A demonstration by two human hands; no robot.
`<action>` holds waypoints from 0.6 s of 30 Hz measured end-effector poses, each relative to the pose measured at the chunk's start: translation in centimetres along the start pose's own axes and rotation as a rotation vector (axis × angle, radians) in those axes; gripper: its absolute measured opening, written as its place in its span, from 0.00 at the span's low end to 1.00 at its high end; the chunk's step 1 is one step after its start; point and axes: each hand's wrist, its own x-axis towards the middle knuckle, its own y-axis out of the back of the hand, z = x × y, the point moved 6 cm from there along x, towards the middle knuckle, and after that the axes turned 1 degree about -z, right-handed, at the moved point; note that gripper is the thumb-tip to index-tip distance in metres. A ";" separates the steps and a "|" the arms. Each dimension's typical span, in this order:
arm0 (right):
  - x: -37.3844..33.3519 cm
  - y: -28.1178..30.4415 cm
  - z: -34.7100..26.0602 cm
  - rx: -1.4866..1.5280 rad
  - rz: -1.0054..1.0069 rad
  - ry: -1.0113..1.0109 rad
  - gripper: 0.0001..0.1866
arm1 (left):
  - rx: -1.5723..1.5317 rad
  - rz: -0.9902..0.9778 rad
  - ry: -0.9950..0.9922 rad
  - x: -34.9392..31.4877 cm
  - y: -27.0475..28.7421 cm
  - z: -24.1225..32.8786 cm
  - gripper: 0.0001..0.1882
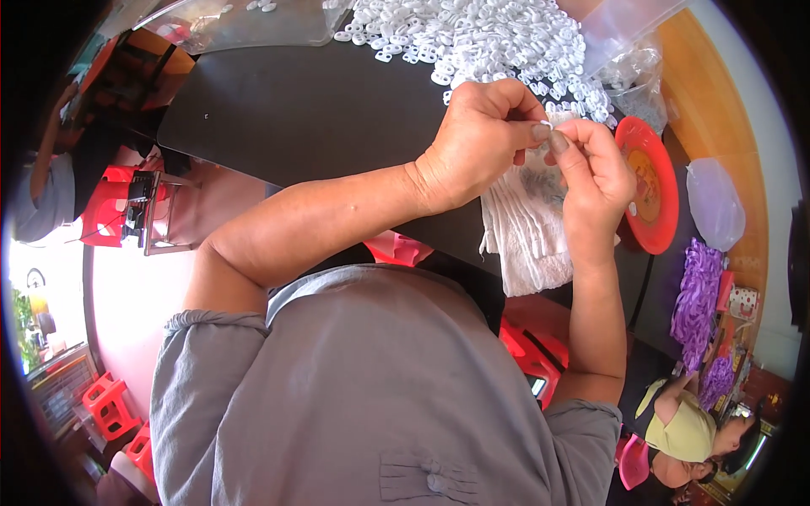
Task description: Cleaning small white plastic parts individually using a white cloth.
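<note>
My left hand [477, 143] and my right hand [596, 175] meet fingertip to fingertip over the near right part of the dark table. Both are closed in a pinch on a small white piece [547, 125], mostly covered by the fingers. Just beyond them spreads a heap of small white plastic pieces with holes [481, 38]. Under and between my hands lies a folded white cloth [531, 244], with grey smudges, hanging over the table's near edge. A red oval plate [662, 181] sits beside my right hand, with a small white piece at its rim.
The dark table [278, 110] stretches to the left. At its far side stands a clear plastic bin [261, 25]. Clear bags [637, 76] and purple ribbon bundles [696, 295] lie on the right. Red stools [110, 405] stand behind left; other people are nearby on both sides.
</note>
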 end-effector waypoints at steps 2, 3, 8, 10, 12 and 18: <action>0.0 0.1 -0.3 0.009 0.005 -0.003 0.03 | 0.016 0.008 -0.029 0.0 0.2 0.4 0.03; 0.0 0.2 -0.3 0.007 0.007 -0.002 0.03 | 0.002 -0.009 -0.020 0.1 0.1 0.5 0.04; 0.2 0.9 -0.1 0.048 0.088 0.027 0.02 | -0.061 -0.068 0.016 0.5 -0.1 0.3 0.05; -0.1 1.0 -0.1 -0.006 0.083 0.036 0.02 | -0.175 -0.087 0.101 0.6 -0.2 -0.1 0.06; -0.2 1.1 -0.2 -0.057 0.079 0.047 0.02 | -0.215 -0.104 0.130 0.6 -0.2 -0.3 0.06; -0.1 1.2 -0.8 -0.124 0.068 0.162 0.02 | -0.319 -0.149 0.217 0.8 -0.3 -0.8 0.07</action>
